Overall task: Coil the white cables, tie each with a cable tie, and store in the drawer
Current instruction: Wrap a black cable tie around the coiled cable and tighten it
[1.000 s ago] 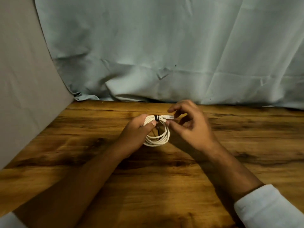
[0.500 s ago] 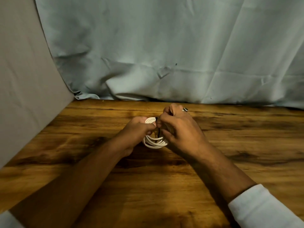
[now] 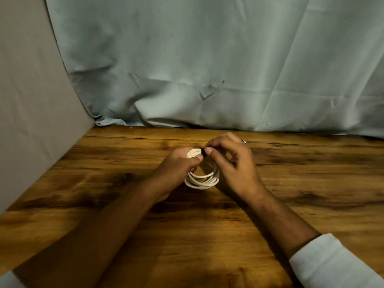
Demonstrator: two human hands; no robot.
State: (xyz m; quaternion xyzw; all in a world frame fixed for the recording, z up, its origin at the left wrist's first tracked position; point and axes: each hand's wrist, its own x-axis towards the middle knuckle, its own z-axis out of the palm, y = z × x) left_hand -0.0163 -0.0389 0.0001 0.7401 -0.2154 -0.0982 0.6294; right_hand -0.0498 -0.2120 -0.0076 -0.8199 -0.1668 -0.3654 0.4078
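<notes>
White cable 1, tie 1, gripped: left hand, right hand.

White cable, black tie

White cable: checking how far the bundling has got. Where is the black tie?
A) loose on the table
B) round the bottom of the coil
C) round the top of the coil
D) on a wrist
C: the black tie sits round the top of the white cable, pinched by the right hand while the left hand grips the coil.
</notes>
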